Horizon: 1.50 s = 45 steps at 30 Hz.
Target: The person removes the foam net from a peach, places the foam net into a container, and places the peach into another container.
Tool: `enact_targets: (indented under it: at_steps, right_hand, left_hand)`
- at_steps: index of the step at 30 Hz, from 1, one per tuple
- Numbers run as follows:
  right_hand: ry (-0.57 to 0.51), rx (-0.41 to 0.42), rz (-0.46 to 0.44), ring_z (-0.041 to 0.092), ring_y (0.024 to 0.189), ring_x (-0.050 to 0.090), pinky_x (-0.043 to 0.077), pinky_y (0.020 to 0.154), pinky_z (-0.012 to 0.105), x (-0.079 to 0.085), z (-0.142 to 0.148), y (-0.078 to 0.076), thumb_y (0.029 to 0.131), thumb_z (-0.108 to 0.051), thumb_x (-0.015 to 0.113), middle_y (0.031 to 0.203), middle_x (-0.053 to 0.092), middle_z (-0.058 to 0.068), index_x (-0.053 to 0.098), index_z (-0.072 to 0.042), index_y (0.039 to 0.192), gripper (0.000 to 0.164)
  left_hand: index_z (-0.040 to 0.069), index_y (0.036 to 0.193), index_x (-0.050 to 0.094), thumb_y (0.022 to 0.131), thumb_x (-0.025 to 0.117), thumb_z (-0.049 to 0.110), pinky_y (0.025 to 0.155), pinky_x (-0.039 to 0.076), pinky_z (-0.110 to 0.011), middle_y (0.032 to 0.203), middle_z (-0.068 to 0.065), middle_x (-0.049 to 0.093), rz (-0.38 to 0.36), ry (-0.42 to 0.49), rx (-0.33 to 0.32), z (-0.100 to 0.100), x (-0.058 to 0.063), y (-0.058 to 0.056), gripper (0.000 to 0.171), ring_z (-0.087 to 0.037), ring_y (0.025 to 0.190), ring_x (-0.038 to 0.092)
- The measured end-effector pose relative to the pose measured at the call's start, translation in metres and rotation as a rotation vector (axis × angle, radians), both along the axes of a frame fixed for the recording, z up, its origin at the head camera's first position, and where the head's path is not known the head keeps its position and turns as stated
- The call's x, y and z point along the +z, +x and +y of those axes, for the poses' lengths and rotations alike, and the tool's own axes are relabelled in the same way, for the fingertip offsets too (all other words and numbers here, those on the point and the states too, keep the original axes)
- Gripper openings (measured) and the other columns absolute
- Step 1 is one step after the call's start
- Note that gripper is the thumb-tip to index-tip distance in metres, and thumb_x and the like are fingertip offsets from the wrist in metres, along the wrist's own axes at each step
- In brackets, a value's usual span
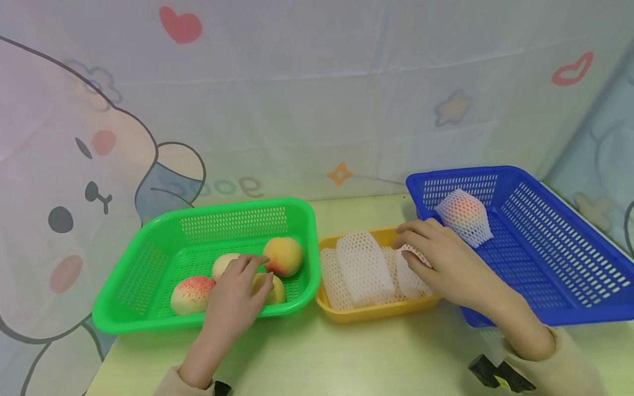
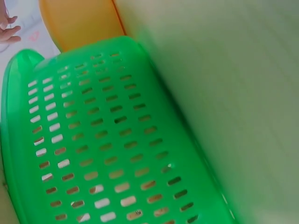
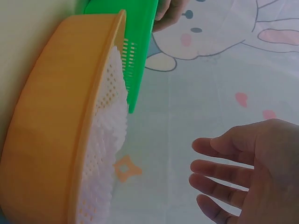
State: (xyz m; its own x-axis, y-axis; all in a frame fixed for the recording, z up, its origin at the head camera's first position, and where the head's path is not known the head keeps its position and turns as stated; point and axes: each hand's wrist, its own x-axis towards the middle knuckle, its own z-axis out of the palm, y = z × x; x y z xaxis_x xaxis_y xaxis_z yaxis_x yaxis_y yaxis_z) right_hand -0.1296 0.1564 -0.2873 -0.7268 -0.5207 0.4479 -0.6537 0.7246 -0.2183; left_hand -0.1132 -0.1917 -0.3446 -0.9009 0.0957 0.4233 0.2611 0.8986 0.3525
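In the head view, several peaches lie in the green basket [image 1: 307, 286]: a red-speckled peach [image 1: 192, 295] at the left, a pale peach [image 1: 223, 266] behind my fingers, a yellow-red peach [image 1: 283, 256] at the back right, and a yellow peach [image 1: 275, 290] partly hidden by my thumb. My left hand [image 1: 239, 300] reaches over the front rim, fingers extended among them. Above the right end of the yellow basket [image 1: 346, 315], my right hand [image 1: 448, 264] hovers with loosely bent fingers and nothing between them. White foam net sleeves [image 1: 364, 269] fill that basket.
To the right stands a blue basket [image 1: 527, 275] holding one peach in a foam net [image 1: 465, 217]. A printed cloth [image 1: 307, 99] hangs right behind the table [image 1: 317, 363]. The green and yellow baskets stand side by side, nearly touching.
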Motion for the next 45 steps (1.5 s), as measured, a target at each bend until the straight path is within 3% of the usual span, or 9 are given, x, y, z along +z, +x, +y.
enact_targets:
  at_steps: [5,11,18,25,34,39,45]
  right_hand:
    - [0.024,-0.016,0.004,0.028,0.113,0.056,0.046,0.094,0.050,0.003,0.009,-0.001,0.091,-0.011,0.060,0.117,0.064,0.008,0.064,-0.010,0.110,0.019]
    - [0.051,-0.047,0.016,0.030,0.108,0.060,0.048,0.090,0.051,0.007,0.020,-0.001,0.090,-0.015,0.064,0.115,0.065,0.008,0.062,-0.011,0.118,0.028]
    - [0.083,-0.091,0.062,0.031,0.110,0.059,0.046,0.092,0.055,0.011,0.036,-0.003,0.085,-0.016,0.069,0.111,0.067,0.008,0.065,-0.010,0.112,0.028]
    - [0.124,-0.110,0.095,0.029,0.105,0.059,0.048,0.084,0.053,0.019,0.055,-0.007,0.081,-0.017,0.074,0.108,0.067,0.006,0.066,-0.010,0.109,0.030]
    - [0.142,-0.224,-0.048,0.033,0.110,0.057,0.047,0.088,0.054,0.032,0.074,-0.017,0.086,-0.022,0.071,0.115,0.068,0.010,0.066,-0.011,0.114,0.031]
    - [0.196,-0.243,-0.108,0.034,0.110,0.056,0.048,0.088,0.055,0.033,0.084,-0.025,0.085,-0.024,0.071,0.117,0.066,0.013,0.064,-0.009,0.117,0.036]
    - [0.240,-0.254,-0.141,0.035,0.107,0.056,0.049,0.086,0.054,0.033,0.096,-0.039,0.085,-0.024,0.071,0.113,0.066,0.014,0.064,-0.006,0.116,0.037]
  left_hand:
    - [0.012,0.107,0.067,0.091,0.061,0.022,0.083,0.053,-0.040,0.112,-0.003,0.065,0.014,-0.010,-0.038,0.006,-0.002,0.000,0.020,-0.023,0.106,0.060]
    - [0.013,0.102,0.068,0.092,0.059,0.022,0.084,0.052,-0.039,0.106,-0.003,0.066,0.087,-0.053,-0.075,0.015,-0.007,0.001,0.016,-0.022,0.099,0.062]
    - [0.009,0.102,0.068,0.090,0.061,0.022,0.085,0.052,-0.037,0.101,-0.004,0.066,0.185,-0.164,-0.115,0.025,-0.011,0.005,0.019,-0.024,0.093,0.062]
    - [0.012,0.106,0.068,0.092,0.058,0.024,0.087,0.051,-0.036,0.101,-0.002,0.066,0.206,-0.198,-0.147,0.031,-0.014,0.007,0.022,-0.022,0.095,0.063]
    - [0.017,0.109,0.066,0.093,0.059,0.037,0.084,0.051,-0.033,0.103,0.002,0.065,0.172,-0.246,-0.169,0.033,-0.015,0.009,0.028,-0.019,0.097,0.062]
    - [0.018,0.111,0.065,0.090,0.060,0.047,0.083,0.051,-0.031,0.104,0.003,0.064,0.165,-0.313,-0.208,0.035,-0.015,0.011,0.037,-0.017,0.097,0.060]
    - [0.019,0.111,0.065,0.089,0.060,0.049,0.082,0.050,-0.031,0.102,0.005,0.064,0.178,-0.349,-0.209,0.036,-0.015,0.013,0.038,-0.016,0.096,0.061]
